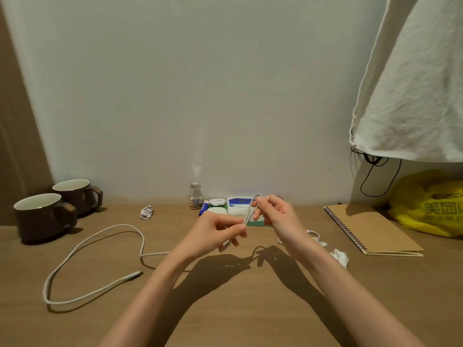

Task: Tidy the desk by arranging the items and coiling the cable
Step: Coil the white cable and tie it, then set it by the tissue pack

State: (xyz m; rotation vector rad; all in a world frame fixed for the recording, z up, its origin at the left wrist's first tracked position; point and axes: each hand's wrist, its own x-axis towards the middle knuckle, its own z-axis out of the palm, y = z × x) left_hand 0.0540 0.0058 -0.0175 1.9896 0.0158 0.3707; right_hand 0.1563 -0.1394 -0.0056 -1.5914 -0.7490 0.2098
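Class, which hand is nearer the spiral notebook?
Right. The right hand lies left of the notebook; the left hand is farther left, beyond it. Both pinch the cable.

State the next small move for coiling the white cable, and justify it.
Probably draw in slack and lay a second loop beside the first. The left hand pinches the cable at one small loop's base, the right hand holds its top, and most of the length lies uncoiled on the desk.

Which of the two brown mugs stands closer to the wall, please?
The right-hand mug, standing behind the left mug, which sits nearer the person.
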